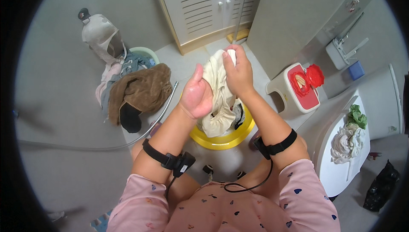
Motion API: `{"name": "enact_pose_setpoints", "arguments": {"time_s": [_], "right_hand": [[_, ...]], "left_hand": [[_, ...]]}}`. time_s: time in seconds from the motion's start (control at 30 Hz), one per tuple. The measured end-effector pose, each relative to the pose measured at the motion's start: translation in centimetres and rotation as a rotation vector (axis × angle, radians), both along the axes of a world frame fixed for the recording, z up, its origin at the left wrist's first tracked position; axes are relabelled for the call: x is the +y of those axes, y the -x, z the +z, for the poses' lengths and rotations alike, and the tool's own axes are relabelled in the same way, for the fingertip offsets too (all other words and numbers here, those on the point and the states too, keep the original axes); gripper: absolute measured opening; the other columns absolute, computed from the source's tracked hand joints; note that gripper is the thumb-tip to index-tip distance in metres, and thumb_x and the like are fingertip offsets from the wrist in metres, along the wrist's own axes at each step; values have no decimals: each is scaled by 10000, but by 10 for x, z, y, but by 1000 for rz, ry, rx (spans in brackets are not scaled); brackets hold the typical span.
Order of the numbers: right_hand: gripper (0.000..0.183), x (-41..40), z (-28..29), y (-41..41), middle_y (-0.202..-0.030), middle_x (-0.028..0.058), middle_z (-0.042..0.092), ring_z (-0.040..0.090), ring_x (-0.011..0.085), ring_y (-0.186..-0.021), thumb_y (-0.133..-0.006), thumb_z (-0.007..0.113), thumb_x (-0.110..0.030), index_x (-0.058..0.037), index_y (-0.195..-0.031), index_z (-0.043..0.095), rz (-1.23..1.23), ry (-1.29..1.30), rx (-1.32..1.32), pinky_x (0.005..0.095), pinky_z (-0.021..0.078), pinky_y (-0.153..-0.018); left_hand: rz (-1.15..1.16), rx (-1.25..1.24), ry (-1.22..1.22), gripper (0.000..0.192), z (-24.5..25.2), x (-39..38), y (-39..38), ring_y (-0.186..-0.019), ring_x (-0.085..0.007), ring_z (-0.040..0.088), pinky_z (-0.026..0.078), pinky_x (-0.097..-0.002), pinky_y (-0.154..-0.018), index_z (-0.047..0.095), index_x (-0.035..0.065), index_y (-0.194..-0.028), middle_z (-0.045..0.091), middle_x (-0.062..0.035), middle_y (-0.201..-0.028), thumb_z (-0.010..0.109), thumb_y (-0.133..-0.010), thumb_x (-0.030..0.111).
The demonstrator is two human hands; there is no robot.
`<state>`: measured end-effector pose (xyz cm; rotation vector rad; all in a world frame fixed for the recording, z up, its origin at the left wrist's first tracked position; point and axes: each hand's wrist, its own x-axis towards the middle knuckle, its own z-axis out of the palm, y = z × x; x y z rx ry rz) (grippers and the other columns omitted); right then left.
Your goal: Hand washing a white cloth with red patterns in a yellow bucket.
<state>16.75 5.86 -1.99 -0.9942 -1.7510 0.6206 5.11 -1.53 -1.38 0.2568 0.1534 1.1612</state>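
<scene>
My right hand (238, 69) pinches the upper end of a cream cloth garment (220, 94) between thumb and fingers. Palm turned up and thumb apart, my left hand (197, 94) bears the same garment across its fingers, which the fabric hides. The bunched cloth hangs down over a yellow-rimmed basin (220, 144) on the floor. Inside the basin, partly covered by the garment and my arms, lies a grey and black piece of cloth (239, 115).
Left lie a brown fleece garment (140, 88), a pale green basin (145, 52) with clothes and a shower hose (159, 117). Right stand a red-and-white step stool (308, 101) and a toilet (332, 168) with wet cloths (346, 142) on its lid. A louvered cabinet (198, 11) stands ahead.
</scene>
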Motion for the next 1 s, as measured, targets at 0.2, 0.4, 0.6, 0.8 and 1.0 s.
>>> {"name": "enact_pose_setpoints", "arguments": {"time_s": [0.2, 0.4, 0.6, 0.8, 1.0], "right_hand": [[273, 16, 5, -12, -818, 55, 588, 557, 156, -676, -739, 503, -3, -41, -1010, 503, 46, 335, 241, 298, 459, -645], [315, 10, 37, -29, -1018, 53, 571, 503, 106, -712, -761, 473, 45, -60, -1058, 467, 309, 515, 247, 255, 430, -639], [412, -4, 31, -23, -1129, 55, 559, 525, 116, -900, -805, 482, 38, -73, -1200, 446, 736, 661, 93, 270, 435, -802], [321, 1, 22, -26, -995, 57, 585, 529, 125, -932, -813, 532, -15, -56, -1132, 530, 845, 535, -50, 270, 432, -838], [84, 12, 37, -54, -751, -36, 519, 461, 73, -748, -854, 573, -134, -55, -847, 546, 422, 495, -159, 230, 400, -711]], "left_hand": [[-38, 130, -41, 877, 9, 1, 16, -1278, -307, 338, 239, -438, -1068, 240, 19, -1382, 323, -146, -1402, 173, -834, 699], [-118, 478, -112, 1001, 19, 3, 17, -1240, -278, 402, 289, -388, -1050, 252, -23, -1367, 376, -165, -1362, 163, -770, 776], [-151, 817, -150, 953, 11, 6, 15, -1143, -246, 502, 380, -371, -981, 389, -13, -1277, 504, -153, -1233, 175, -774, 767], [-183, 833, -164, 812, 14, 4, 25, -1040, -197, 559, 431, -325, -915, 450, -18, -1216, 562, -114, -1144, 334, -828, 686], [-255, 1270, -355, 382, 25, 5, 47, -837, -98, 560, 452, -244, -764, 566, -4, -1055, 611, -34, -929, 691, -744, 179]]}}
